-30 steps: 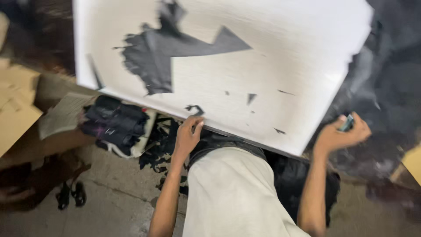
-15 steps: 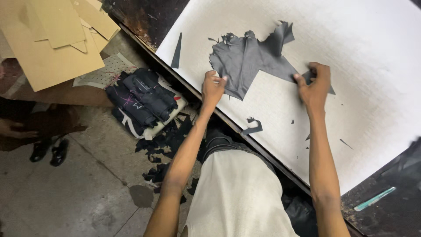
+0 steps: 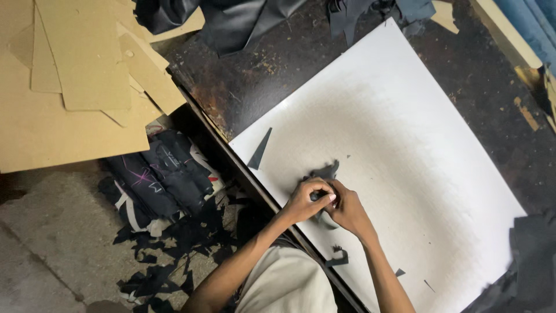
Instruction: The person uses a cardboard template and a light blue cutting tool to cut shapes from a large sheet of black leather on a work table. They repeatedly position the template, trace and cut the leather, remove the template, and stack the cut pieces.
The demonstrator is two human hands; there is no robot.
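Observation:
A crumpled piece of black leather [image 3: 325, 174] lies on the white cutting board [image 3: 405, 150] near its front-left edge. My left hand [image 3: 307, 200] and my right hand [image 3: 346, 208] are pressed together over it, both gripping the bunched leather; most of the piece is hidden under my fingers. A narrow black triangular offcut [image 3: 259, 149] lies on the board to the left of my hands. Small black scraps [image 3: 337, 256] sit on the board's near edge.
The board rests on a dark worn table [image 3: 243, 81]. Tan cardboard patterns [image 3: 75, 75] are stacked at upper left. Black bags [image 3: 156, 179] and leather scraps [image 3: 168, 255] cover the floor at left. More black leather [image 3: 243, 17] lies at the table's far side.
The spread-out leather sheet has been gathered into a small bunch; both hands moved together from its outer edges to its middle. The camera view also shifted.

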